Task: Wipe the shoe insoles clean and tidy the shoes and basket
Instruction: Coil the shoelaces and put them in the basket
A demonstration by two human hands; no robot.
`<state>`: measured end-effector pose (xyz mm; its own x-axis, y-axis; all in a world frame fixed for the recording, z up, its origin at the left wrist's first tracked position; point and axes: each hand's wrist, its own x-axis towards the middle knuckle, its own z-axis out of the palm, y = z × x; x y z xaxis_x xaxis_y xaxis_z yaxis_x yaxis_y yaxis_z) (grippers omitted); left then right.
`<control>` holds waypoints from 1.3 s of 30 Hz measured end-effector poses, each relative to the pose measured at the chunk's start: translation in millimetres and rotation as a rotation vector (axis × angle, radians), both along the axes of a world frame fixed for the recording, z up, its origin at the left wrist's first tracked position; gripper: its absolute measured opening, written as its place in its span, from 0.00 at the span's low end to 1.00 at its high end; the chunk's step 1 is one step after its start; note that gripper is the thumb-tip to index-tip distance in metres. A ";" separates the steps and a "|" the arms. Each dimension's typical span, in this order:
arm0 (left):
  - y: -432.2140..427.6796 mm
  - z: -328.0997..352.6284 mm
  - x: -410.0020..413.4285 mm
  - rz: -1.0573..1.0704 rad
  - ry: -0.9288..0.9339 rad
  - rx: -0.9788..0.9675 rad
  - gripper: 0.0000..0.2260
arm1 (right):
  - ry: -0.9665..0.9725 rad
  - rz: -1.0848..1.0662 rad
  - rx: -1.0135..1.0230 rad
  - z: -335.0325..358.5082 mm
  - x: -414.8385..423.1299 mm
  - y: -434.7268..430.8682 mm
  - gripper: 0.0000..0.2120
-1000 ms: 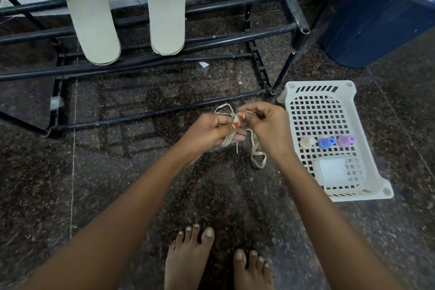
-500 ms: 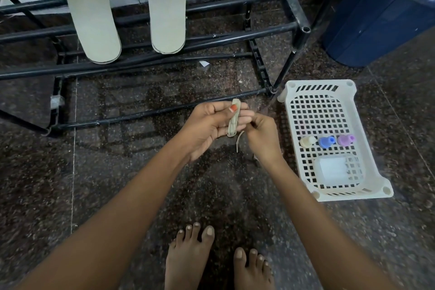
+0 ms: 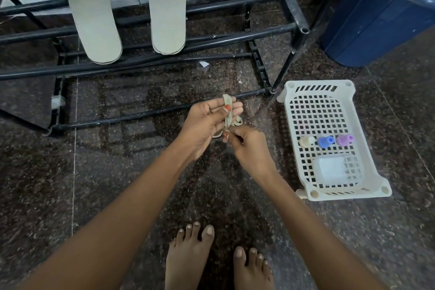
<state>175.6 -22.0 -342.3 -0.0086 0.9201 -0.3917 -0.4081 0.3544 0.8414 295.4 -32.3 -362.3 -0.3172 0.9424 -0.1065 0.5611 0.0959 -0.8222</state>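
Frame centre: left hand [image 3: 204, 122] is pinning a folded beige shoelace [image 3: 227, 110] under its thumb, fingers half curled. Right hand [image 3: 249, 146] is pinching the lace's lower end. Two insoles [image 3: 94, 12] are lying across the shoe rack [image 3: 235, 37], upper left. White basket [image 3: 317, 84] is sitting on the floor, right of centre.

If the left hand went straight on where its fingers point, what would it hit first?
Probably the shoe rack, its low front bar near the right foot, before the basket. The left hand may be higher, so depth is unsure.
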 end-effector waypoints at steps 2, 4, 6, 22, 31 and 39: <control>1.1 -1.3 0.2 0.004 0.070 -0.007 0.13 | -0.062 0.056 0.045 2.6 2.0 -0.8 0.07; 1.3 -2.1 -0.1 -0.015 0.153 -0.009 0.13 | -0.099 0.086 0.079 5.5 4.0 -0.4 0.07; 1.0 -3.8 -0.7 -0.046 0.221 -0.012 0.13 | -0.110 0.079 0.110 8.7 6.2 1.2 0.07; -7.8 -1.5 -2.1 -0.404 0.347 -0.032 0.11 | 0.169 -0.121 -0.022 25.2 20.9 27.5 0.09; -7.6 3.2 -4.1 -0.423 0.217 0.016 0.10 | 0.323 -0.218 -0.052 17.3 25.5 38.2 0.13; -6.6 5.8 -4.0 -0.295 -0.011 0.018 0.10 | 0.401 -0.268 -0.167 0.8 16.7 26.5 0.17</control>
